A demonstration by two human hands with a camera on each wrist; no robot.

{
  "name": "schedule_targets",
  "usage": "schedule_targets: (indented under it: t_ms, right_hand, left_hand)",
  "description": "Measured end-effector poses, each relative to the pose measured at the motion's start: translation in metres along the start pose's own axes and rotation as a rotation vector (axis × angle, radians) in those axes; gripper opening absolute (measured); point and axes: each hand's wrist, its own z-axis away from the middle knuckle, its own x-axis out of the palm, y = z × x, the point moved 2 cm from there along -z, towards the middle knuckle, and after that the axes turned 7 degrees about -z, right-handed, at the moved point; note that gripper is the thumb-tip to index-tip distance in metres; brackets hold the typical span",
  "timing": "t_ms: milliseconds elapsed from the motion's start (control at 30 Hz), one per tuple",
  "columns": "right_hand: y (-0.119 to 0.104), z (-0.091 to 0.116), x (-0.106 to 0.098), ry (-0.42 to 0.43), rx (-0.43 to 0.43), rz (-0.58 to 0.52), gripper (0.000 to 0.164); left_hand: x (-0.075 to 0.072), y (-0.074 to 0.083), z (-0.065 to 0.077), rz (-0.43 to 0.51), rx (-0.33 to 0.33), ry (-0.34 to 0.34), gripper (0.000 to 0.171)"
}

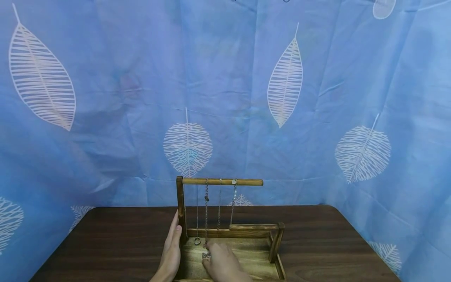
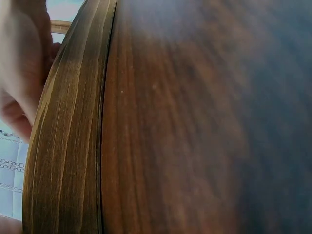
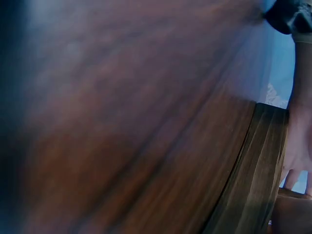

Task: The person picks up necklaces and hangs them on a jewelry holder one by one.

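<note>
In the head view, my left hand (image 1: 170, 250) rests with straight fingers against the left post (image 1: 181, 207) of a wooden jewelry stand. My right hand (image 1: 223, 262) is over the stand's tray (image 1: 253, 250), its curled fingers pinching the lower end of a silver chain necklace (image 1: 206, 219). A small silver piece (image 1: 206, 255) shows at those fingertips. Beside it hangs a thin necklace with a ring pendant (image 1: 197, 241). Two more chains hang to the right, one a thin chain (image 1: 219, 211), the other a bracelet-like chain with a heart charm (image 1: 234, 182).
The stand's upper bar (image 1: 250, 182) extends right from the post. A lower bar (image 1: 253, 227) meets a short post (image 1: 276, 243) at the tray's right. A dark wooden table (image 1: 317, 243) lies beneath, with a blue leaf-patterned curtain (image 1: 232, 78) behind. The tray wall (image 2: 68, 136) fills part of the left wrist view.
</note>
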Motion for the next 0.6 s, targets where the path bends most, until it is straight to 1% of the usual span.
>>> schedule_targets:
  t_ms: [100,200,333,467,600]
  right_hand:
    - [0.0058,-0.0017,0.006,0.014,-0.017,0.033,0.017]
    - [0.0083,-0.0032,0.0086,0.002,-0.013,0.003,0.009]
    - [0.0074,-0.0033,0.0093,-0.011,-0.027,-0.026,0.015]
    - [0.0061,-0.0024,0.0092,0.001,-0.041,0.023,0.02]
    - [0.0061,-0.0031,0.0096,-0.033,-0.006,0.023,0.022]
  left_hand:
    - [-0.0008,0.0,0.0006,0.0,0.01,-0.002,0.063]
    - [-0.0014,0.001,0.0009,-0.004,0.016,0.001,0.063]
    - [-0.0016,0.0016,0.0009,-0.009,-0.004,0.005,0.064]
    - [-0.0007,0.0004,0.0004,-0.012,-0.019,-0.001,0.064]
    - [0.0001,-0.0003,0.001,0.002,-0.001,-0.004,0.063]
